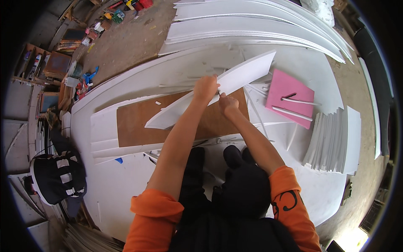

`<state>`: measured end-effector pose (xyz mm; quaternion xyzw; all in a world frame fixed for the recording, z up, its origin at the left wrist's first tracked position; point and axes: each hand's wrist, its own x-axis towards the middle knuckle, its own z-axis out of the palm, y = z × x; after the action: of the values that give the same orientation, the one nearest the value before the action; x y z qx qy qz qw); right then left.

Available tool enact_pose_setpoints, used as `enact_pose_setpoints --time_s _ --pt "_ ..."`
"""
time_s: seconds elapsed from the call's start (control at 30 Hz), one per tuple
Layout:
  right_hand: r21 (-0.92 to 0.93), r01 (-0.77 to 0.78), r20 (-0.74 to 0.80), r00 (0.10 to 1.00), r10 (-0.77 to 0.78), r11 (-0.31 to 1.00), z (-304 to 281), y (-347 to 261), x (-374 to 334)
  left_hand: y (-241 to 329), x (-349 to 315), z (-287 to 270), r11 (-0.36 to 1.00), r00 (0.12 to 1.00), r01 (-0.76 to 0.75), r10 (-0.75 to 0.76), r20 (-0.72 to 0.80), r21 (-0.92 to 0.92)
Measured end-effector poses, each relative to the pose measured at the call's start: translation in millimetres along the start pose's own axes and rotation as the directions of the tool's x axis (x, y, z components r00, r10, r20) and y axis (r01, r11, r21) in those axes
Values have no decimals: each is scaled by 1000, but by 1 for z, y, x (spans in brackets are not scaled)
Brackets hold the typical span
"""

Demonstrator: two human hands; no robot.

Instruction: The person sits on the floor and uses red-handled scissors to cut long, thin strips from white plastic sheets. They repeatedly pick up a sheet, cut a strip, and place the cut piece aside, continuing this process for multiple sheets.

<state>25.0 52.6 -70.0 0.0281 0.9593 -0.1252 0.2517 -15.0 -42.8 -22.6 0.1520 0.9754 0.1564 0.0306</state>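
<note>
A long white board [247,73], thin like foam sheet, is tilted up on its edge and runs from lower left to upper right. My left hand [205,89] is closed on its upper edge near the middle. Just to the right and nearer, my right hand [229,105] is closed against the board's lower edge. A small dark tip shows by its fingers, but I cannot make out what it holds. Under the board lies a flat brown sheet [136,126], resting on white panels [103,130].
At right lies a pink foam block [289,90] with white strips on it. Beyond it stands a stack of white pieces [325,140]. Large white sheets [252,29] are piled at the far side. A black and white bag [58,176] sits at left. Thin offcuts [258,107] lie about.
</note>
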Motion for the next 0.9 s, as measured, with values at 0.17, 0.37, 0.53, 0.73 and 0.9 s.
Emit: enact_pose_setpoints --time_s 0.17,0.37,0.53,0.73,0.9 --pt "-2 4 -19 1000 -4 1000 3 12 -28 1 -3 3 997 997 -77 78 -26 13" --pt "56 5 -37 999 -3 998 3 19 -56 -2 -1 -2 998 998 -57 57 8 -35" --pt "-13 15 -4 1000 -15 1000 5 18 -41 -5 7 -1 996 997 -64 67 34 -67" --pt "40 13 -46 999 -11 999 16 15 -19 -12 13 1 996 997 -73 74 22 -51" --pt "-6 59 -20 998 -59 998 15 11 -9 -11 13 -3 997 996 -59 62 72 -43"
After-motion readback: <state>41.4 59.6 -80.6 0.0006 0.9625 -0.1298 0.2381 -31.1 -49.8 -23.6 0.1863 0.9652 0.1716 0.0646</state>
